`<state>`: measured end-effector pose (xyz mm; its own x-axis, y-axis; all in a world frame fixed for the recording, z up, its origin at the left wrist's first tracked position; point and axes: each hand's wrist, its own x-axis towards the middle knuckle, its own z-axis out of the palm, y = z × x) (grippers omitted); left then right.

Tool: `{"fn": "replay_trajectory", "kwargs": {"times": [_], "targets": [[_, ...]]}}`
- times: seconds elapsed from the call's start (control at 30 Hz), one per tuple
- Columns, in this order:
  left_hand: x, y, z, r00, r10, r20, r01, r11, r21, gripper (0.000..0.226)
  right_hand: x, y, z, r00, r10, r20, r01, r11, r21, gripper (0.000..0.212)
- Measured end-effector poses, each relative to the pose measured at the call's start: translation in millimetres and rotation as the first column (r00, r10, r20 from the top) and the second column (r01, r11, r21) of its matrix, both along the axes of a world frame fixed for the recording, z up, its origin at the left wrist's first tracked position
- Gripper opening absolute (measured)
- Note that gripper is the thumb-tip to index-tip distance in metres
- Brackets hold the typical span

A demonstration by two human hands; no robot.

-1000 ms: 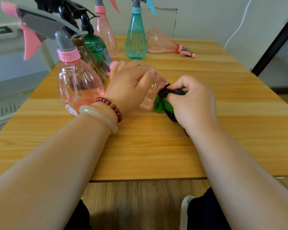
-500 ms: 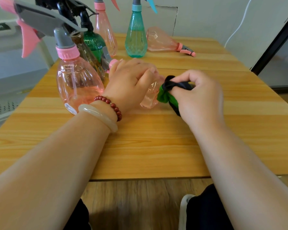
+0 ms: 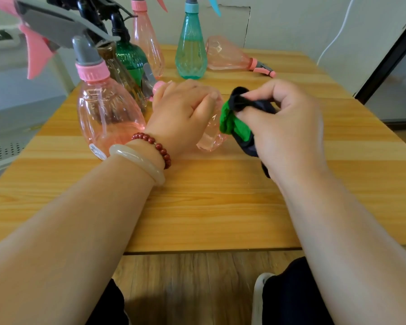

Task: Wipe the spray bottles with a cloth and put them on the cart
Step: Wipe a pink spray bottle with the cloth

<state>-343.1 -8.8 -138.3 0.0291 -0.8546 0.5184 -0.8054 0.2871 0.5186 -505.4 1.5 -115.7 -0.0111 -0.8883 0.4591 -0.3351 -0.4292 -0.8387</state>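
A clear pink spray bottle (image 3: 210, 137) lies on its side on the wooden table (image 3: 209, 202), its pink cap pointing left. My left hand (image 3: 183, 113) grips it from above and hides most of its body. My right hand (image 3: 284, 130) holds a bunched green and black cloth (image 3: 236, 123) against the bottle's base end. A second pink bottle (image 3: 108, 118) stands upright just left of my left wrist.
Upright at the back stand a green bottle (image 3: 129, 59), a brown bottle (image 3: 117, 69), a tall pink bottle (image 3: 148, 45) and a teal bottle (image 3: 191, 52). Another pink bottle (image 3: 230, 56) lies on its side at the back right. A white shelf unit (image 3: 7, 141) sits left of the table.
My right hand has lifted and shifted right with the cloth, moving it up along the bottle's base end. My left hand keeps its grip in the same place.
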Motion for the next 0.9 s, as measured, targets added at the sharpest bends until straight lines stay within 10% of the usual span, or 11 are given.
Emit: {"fn": "replay_trajectory", "kwargs": {"times": [0.9], "targets": [[-3, -17, 15, 1.000, 0.023, -0.015, -0.021, 0.988, 0.155, 0.050, 13, 6, -22, 0.939, 0.133, -0.316, -0.091, 0.985, 0.144, 0.024]]}}
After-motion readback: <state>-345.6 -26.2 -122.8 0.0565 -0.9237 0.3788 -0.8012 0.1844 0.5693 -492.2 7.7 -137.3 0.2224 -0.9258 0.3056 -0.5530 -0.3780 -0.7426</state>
